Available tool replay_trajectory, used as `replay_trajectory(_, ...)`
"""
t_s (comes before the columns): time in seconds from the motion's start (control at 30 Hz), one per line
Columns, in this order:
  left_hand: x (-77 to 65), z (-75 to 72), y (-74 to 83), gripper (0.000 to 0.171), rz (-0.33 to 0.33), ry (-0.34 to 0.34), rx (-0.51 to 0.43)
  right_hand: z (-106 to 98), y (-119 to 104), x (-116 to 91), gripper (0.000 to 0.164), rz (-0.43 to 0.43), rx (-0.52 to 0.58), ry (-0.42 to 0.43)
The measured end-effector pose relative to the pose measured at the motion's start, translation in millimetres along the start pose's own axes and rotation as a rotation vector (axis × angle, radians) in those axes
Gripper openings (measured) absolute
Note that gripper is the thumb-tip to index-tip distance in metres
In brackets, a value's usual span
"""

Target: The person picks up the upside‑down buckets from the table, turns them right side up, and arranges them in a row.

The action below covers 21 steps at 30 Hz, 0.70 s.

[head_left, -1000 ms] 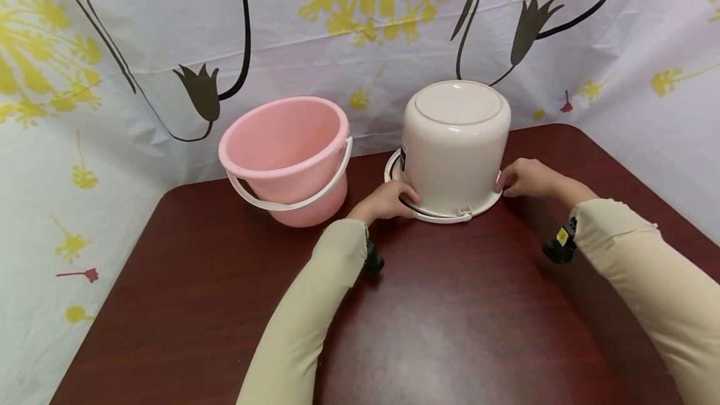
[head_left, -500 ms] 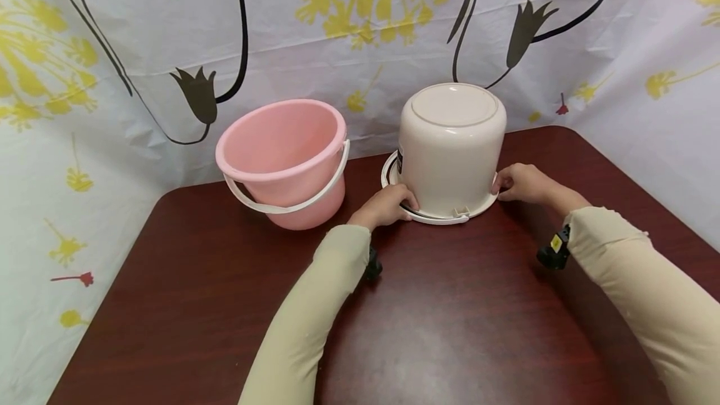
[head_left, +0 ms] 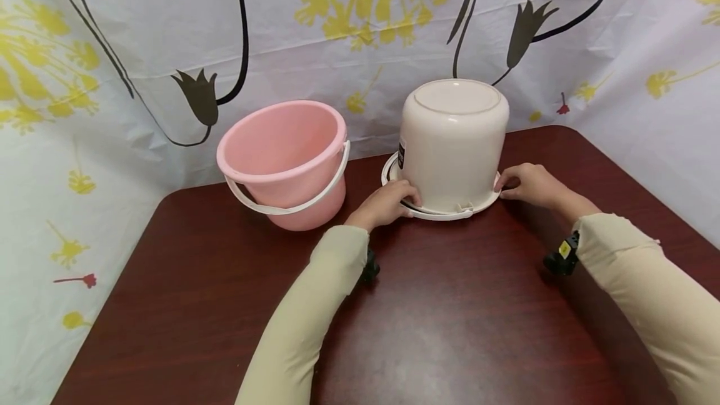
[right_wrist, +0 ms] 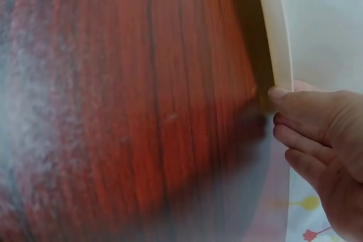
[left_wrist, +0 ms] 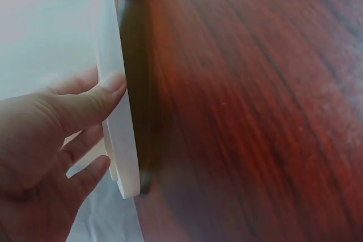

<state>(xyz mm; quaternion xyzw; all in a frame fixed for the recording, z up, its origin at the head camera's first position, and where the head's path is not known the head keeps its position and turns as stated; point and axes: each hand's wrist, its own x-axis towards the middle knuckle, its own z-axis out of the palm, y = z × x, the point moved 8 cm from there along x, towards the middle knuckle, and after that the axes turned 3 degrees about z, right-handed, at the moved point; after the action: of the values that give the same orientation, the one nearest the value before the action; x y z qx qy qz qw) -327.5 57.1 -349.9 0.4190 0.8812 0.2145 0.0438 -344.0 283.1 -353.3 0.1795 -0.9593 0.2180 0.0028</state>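
Note:
A cream bucket [head_left: 452, 142] is upside down toward the back right, its flat base facing up. Its white handle [head_left: 441, 216] lies along the rim at the front and left. My left hand [head_left: 388, 202] grips the rim at the left front; in the left wrist view the thumb [left_wrist: 113, 83] presses the rim's outer edge, with the other fingers behind it. On the opposite side my right hand [head_left: 529, 185] pinches the rim between thumb and fingers. Both wrist views show a dark shadow band on the table along the rim [right_wrist: 275, 26].
A pink bucket [head_left: 295, 189] stands upright to the left of the cream one, its white handle hanging down in front. The dark red wooden table [head_left: 439, 311] ends at a flower-printed curtain [head_left: 360, 11] behind and at both sides.
Over the last half second the cream bucket has risen slightly and shifted a little to the right, with both hands still on its rim. The pink bucket stays in place.

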Motion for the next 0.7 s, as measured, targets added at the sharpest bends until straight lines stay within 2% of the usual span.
replay_trajectory(0.2, 2.2, -6.3, 8.0, 0.019, 0.059, 0.03, 0.03, -4.6, 3.4, -3.9, 0.006, -0.002, 0.009, 0.059)
replay_trajectory(0.4, 2.3, -10.1, 15.1, 0.019, 0.078, 0.038, 0.058, -10.6, 3.1, -8.7, 0.007, 0.0, 0.016, 0.12)
replay_trajectory(0.7, 3.7, -19.8, 28.6, 0.019, 0.161, 0.06, 0.037, -25.2, 1.1, -18.8, 0.009, 0.05, 0.056, 0.179)
